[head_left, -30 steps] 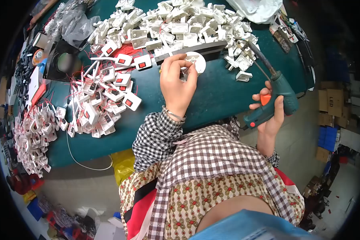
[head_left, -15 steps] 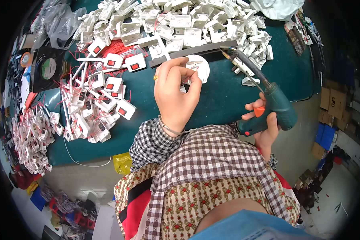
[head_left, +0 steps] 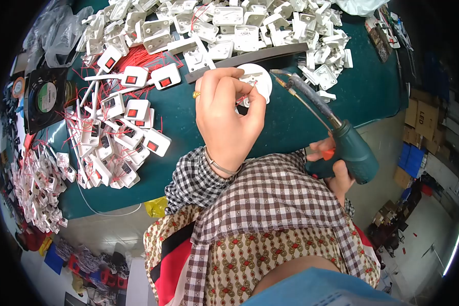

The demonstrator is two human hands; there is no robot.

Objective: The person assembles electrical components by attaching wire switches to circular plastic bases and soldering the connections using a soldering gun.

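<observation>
We see the right hand (head_left: 340, 179) wrapped around the handle of a green soldering gun (head_left: 360, 162), fingers near its orange trigger (head_left: 328, 154). The body is off to the right, near the table's front edge, and slants so that the tip (head_left: 275, 72) points up and left, to just beside the white disc (head_left: 263, 85). We judge that this slant lets the tip come to the disc while the bulky body stays clear of the other hand.

The left hand (head_left: 228, 118) is curled over the disc's left side, thumb and forefinger tips close together as in a pinch. We cannot tell whether they hold anything, since the fingers hide that spot; a hand placed there could well steady small parts. The disc lies on the table (head_left: 296, 122), in front of a black bar (head_left: 280, 52).

Beyond the bar we see a heap of white housings (head_left: 228, 16); the bar seems to act as a fence between heap and disc. To the left lie switch boxes (head_left: 135, 110) with red rockers, near a bundle of red wires (head_left: 140, 55). Set apart on that side, they leave the disc room, we think. A fan (head_left: 47, 97) stands farther left.
</observation>
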